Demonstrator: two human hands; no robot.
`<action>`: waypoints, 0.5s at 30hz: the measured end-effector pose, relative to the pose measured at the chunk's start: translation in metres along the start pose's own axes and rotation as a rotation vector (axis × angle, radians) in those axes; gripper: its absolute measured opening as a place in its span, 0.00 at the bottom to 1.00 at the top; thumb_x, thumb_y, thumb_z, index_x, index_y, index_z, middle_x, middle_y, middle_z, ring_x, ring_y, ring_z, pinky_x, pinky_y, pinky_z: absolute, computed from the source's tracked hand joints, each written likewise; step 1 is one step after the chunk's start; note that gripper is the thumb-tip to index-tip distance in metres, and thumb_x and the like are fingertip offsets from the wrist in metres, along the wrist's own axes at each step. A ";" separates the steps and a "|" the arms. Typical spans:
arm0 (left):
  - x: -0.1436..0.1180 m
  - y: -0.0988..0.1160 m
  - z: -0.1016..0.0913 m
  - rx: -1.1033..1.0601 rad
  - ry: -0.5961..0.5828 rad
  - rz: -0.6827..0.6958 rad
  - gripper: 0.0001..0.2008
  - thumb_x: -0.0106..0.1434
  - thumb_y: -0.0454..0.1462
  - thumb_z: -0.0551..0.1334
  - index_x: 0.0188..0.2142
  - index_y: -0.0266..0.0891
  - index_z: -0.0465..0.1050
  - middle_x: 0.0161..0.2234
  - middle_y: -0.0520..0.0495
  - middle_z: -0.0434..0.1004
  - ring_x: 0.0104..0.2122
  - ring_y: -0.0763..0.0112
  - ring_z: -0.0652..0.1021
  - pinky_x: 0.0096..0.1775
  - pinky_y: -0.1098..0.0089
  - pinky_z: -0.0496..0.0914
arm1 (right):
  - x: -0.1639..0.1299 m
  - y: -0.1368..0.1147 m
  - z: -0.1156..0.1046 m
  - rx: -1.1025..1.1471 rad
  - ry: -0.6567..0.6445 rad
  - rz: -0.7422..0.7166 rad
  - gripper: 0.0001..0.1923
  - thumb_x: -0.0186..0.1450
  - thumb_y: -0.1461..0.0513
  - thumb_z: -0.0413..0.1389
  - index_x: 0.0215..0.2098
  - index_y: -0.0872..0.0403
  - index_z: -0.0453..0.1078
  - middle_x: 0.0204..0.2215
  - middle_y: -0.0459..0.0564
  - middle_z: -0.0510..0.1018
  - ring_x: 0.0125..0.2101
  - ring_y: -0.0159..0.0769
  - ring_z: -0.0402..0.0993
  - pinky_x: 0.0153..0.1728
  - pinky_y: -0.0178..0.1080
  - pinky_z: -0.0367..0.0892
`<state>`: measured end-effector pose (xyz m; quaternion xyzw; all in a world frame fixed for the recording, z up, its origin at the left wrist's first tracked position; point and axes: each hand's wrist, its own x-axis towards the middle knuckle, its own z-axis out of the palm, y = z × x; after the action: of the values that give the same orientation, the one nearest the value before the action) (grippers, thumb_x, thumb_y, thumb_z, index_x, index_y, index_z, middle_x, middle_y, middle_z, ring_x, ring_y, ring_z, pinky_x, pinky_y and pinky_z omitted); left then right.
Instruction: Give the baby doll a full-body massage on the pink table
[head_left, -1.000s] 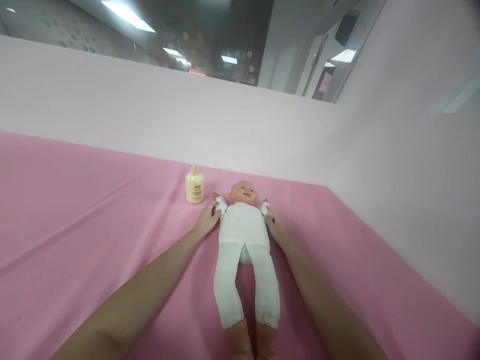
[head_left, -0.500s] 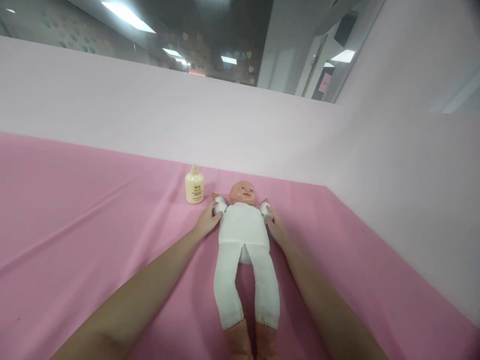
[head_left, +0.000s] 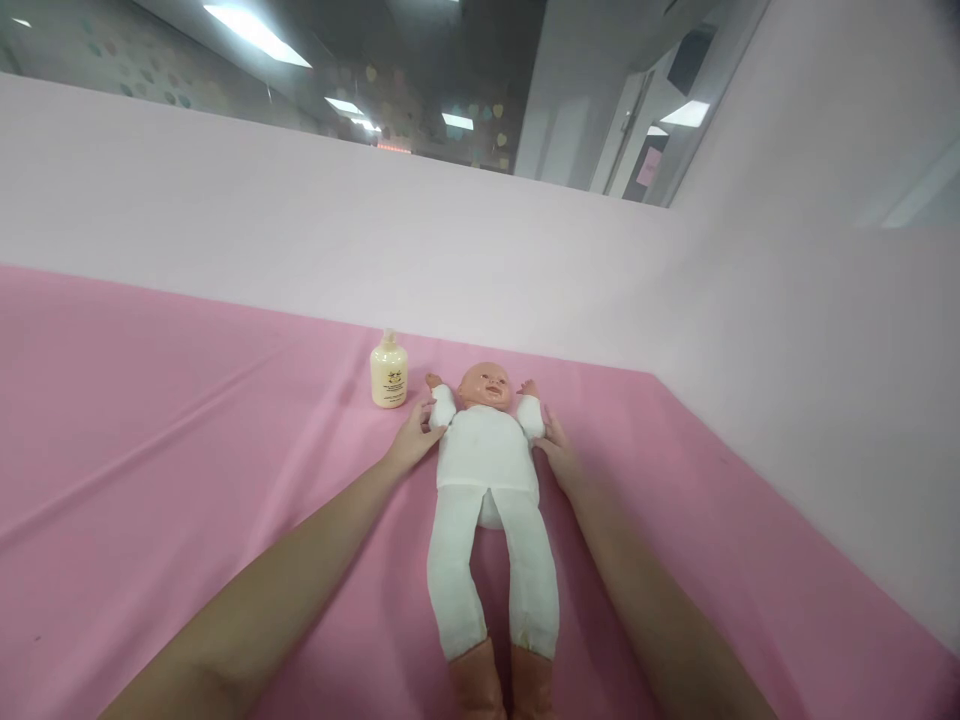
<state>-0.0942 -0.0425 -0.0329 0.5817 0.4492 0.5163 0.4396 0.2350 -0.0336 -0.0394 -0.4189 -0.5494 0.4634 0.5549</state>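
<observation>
A baby doll [head_left: 487,450] with a soft white body lies on its back on the pink cover, head away from me and feet toward me. Both of its arms are bent up beside the head. My left hand [head_left: 416,438] is loosely curled round the doll's arm on the left, thumb near the armpit. On the other side, my right hand [head_left: 559,452] cups the doll's other arm, its thumb against the upper arm and its fingers along the outside. A cream pump bottle [head_left: 389,372] with dark print stands upright left of the doll's head.
The pink cover [head_left: 187,420] has a few creases and runs to a pale padded wall [head_left: 337,240] at the back. Another pale wall [head_left: 810,350] borders the right side. Above the back wall, a glass pane [head_left: 450,80] shows ceiling lights.
The doll's arms now point up more, and more of its sleeves and hands shows. My right fingers have moved slightly outward from the sleeve. The bottle has stayed in place.
</observation>
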 end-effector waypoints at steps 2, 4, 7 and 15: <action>0.000 0.002 0.000 -0.054 0.017 0.007 0.44 0.56 0.43 0.70 0.66 0.44 0.50 0.54 0.38 0.74 0.46 0.58 0.78 0.51 0.55 0.68 | -0.002 -0.005 0.002 0.051 -0.008 0.025 0.50 0.55 0.62 0.62 0.71 0.42 0.45 0.57 0.47 0.74 0.55 0.44 0.72 0.59 0.50 0.64; 0.001 0.004 0.000 -0.109 0.031 0.023 0.49 0.54 0.41 0.71 0.69 0.45 0.45 0.56 0.37 0.74 0.49 0.57 0.77 0.54 0.55 0.65 | -0.003 -0.009 0.003 0.088 -0.025 0.020 0.49 0.54 0.63 0.62 0.70 0.44 0.49 0.57 0.47 0.75 0.55 0.44 0.72 0.59 0.49 0.64; 0.005 0.004 0.000 -0.201 0.032 0.031 0.53 0.51 0.37 0.72 0.69 0.43 0.44 0.52 0.38 0.77 0.49 0.57 0.78 0.54 0.55 0.65 | -0.002 -0.012 0.002 0.116 -0.031 0.007 0.42 0.51 0.65 0.63 0.64 0.46 0.60 0.55 0.47 0.76 0.54 0.44 0.72 0.57 0.47 0.66; 0.013 -0.009 0.003 -0.287 0.032 -0.004 0.16 0.42 0.30 0.66 0.34 0.36 0.76 0.32 0.46 0.81 0.36 0.61 0.80 0.44 0.60 0.72 | -0.004 -0.008 -0.001 0.083 0.031 0.005 0.13 0.49 0.61 0.63 0.34 0.49 0.73 0.33 0.46 0.82 0.37 0.43 0.78 0.42 0.46 0.73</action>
<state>-0.0912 -0.0276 -0.0395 0.5038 0.3789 0.5833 0.5122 0.2362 -0.0394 -0.0321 -0.4041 -0.5200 0.4805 0.5792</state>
